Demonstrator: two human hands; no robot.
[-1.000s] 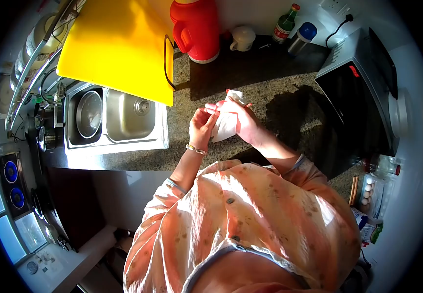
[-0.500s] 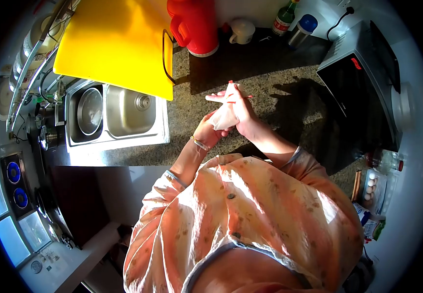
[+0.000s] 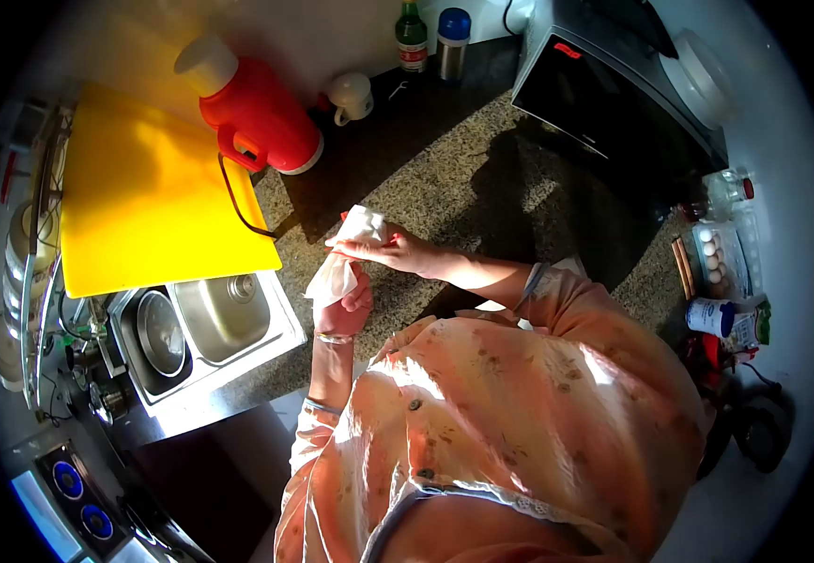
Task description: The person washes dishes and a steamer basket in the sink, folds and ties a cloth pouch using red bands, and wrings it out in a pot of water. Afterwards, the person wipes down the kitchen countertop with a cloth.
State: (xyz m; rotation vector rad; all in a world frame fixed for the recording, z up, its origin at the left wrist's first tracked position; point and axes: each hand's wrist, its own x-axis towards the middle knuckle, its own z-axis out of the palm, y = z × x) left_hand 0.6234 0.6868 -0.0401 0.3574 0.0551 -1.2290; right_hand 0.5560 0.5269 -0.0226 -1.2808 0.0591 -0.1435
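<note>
My left hand (image 3: 341,314), with a bracelet at the wrist, is closed around the lower part of a thin white tissue-like sheet (image 3: 330,281). My right hand (image 3: 405,253) comes in from the right and grips the sheet higher up, fingers lying across it. The upper end of the sheet is bunched. Small red bits show beside it, too small to name. Whether the sheet wraps something I cannot tell. Both hands are above the speckled stone countertop (image 3: 445,178), near its front edge.
To the left are a double steel sink (image 3: 224,324), a yellow board (image 3: 153,206) and a dish rack (image 3: 36,272). Behind stand a red thermos jug (image 3: 271,117), white mug (image 3: 351,97), green bottle (image 3: 412,38) and steel flask (image 3: 453,47). A microwave (image 3: 604,103) and eggs (image 3: 712,253) are on the right.
The head view has turned, so the sink, jug and microwave sit differently. My hands have shifted left and lower in view, and the right hand now crosses the white sheet more sideways.
</note>
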